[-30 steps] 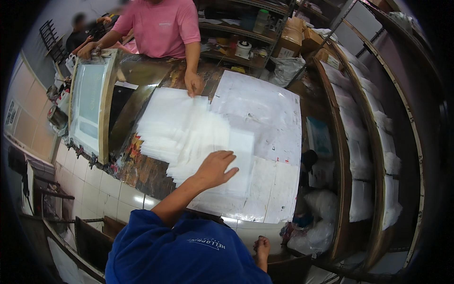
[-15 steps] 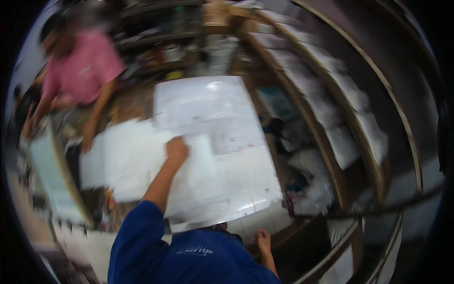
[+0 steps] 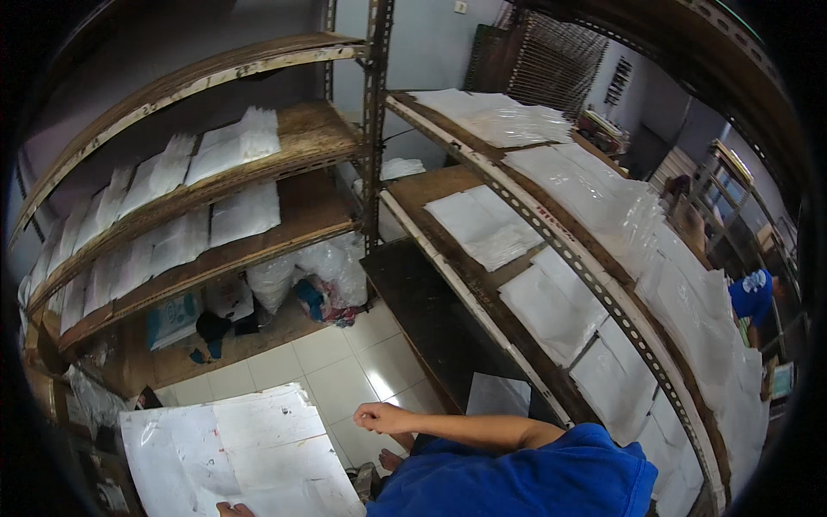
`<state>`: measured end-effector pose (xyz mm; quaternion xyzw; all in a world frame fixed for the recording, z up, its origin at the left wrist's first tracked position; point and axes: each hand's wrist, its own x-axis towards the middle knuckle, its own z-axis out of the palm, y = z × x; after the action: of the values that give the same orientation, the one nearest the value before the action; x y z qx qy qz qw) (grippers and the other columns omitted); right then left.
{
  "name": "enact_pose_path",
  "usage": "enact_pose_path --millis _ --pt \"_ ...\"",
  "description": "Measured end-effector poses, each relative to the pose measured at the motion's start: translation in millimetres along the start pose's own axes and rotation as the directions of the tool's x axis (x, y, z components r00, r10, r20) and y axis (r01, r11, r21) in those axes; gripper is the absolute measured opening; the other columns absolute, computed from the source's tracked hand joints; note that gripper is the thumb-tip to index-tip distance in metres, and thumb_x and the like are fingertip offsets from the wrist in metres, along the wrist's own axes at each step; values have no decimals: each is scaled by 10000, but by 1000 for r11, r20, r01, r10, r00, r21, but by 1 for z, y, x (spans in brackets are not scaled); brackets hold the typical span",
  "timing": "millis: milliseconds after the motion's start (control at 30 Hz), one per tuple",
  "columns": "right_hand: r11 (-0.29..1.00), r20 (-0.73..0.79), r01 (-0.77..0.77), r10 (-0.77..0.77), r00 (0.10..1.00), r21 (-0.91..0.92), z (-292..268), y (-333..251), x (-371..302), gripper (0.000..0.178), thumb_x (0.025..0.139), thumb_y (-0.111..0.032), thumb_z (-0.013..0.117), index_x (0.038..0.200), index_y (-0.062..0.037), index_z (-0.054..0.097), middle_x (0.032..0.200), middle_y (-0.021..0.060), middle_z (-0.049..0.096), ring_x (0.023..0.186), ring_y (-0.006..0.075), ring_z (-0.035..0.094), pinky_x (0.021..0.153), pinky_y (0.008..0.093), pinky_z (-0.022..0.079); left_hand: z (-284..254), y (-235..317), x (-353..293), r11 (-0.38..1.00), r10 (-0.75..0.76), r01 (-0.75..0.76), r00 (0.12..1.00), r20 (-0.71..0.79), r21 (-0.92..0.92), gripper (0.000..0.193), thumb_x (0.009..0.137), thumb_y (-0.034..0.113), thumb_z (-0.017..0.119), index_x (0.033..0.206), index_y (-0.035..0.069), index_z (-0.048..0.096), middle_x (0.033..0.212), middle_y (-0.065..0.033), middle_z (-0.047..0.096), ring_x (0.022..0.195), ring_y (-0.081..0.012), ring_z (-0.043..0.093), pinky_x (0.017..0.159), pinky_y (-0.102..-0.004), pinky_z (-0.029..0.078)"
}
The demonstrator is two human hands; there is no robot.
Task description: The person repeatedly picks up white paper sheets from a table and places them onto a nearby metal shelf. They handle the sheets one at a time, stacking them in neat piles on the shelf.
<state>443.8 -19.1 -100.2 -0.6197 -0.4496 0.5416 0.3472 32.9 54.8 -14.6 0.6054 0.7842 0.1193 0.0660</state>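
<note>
My right hand [image 3: 384,419] is raised beside the right edge of a white, smudged work surface [image 3: 233,448], its fingers curled in and nothing showing in them. That forearm reaches across from the blue sleeve on the right. Only a small part of my left hand [image 3: 234,510] shows at the bottom edge, touching the white surface; the picture's edge cuts off the rest, so its grip is hidden. The surface has creases, thin lines and small dark and red marks.
A metal-framed shelf rack [image 3: 551,224] close on my right carries stacks of white sheets [image 3: 551,306]. Another shelf [image 3: 258,164] at the back left holds more sheets. Clear plastic bags [image 3: 332,267] lie under it, above the tiled floor [image 3: 323,355]. A person in blue [image 3: 751,293] is far right.
My view has swung right toward the shelves. The person in pink and the pale sheets under my left hand have left the picture. My right hand now shows beside the white surface.
</note>
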Motion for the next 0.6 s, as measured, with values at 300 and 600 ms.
enact_pose_path --millis 300,600 --pt "957 194 254 -278 941 138 12 -139 -11 406 960 -292 541 1297 -82 456 878 55 580 737 113 569 679 271 463 -24 181 -60 764 408 -334 913 14 -552 309 824 147 561 1049 -58 616 873 -249 644 770 -364 624 719 -412 506" --pt "908 51 408 -414 909 93 21 -143 28 185 863 -78 546 1031 -19 596 856 108 624 736 164 614 660 303 511 -8 211 -74 539 606 -589 768 -209 -602 207 726 -8 626 932 14 615 791 -121 592 686 -273 568 611 -367 442"
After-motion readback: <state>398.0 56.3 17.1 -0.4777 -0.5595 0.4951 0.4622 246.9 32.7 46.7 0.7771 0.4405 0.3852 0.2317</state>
